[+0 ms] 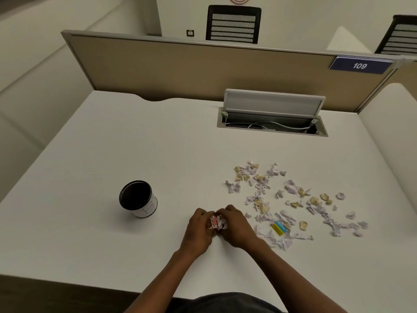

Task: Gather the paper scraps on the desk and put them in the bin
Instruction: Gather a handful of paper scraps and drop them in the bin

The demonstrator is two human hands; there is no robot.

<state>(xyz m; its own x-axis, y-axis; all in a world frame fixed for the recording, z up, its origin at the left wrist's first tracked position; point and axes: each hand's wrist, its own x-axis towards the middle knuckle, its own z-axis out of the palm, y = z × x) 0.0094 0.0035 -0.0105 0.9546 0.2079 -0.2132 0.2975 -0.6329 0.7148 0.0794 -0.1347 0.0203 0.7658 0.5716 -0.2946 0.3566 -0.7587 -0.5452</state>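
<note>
Both hands are together at the near middle of the white desk [112,136], and they have a catch. The left hand [198,231] and the right hand [237,227] curl their fingers inward from either side, cupping a small crumpled wad of white paper scraps with a red-and-pink printed piece [216,222] between them. Both hands grip it, knuckles up, the wad showing in the gap between the thumbs.

Out to the right of the grip, and stretching away beyond it, lies the loose scatter of torn pale lilac and tan paper scraps [293,199], spread flat across the desk surface. The nearest bits sit just beside the right wrist. In among them, right of the grip, rests a small yellow and blue rectangular card piece [279,228].

To the left of the grip, a little farther from the person and well apart from the hands, stands the small round bin with a black inside and a white paper-wrapped wall [138,198], upright, mouth open to the camera. I cannot make out anything inside it.

Far beyond the grip, the grey metal cable hatch [274,114] in the desk stands with its lid up, a white cable showing inside, against the tan fabric partition [203,71] bearing a blue plate reading 109 [360,65].
</note>
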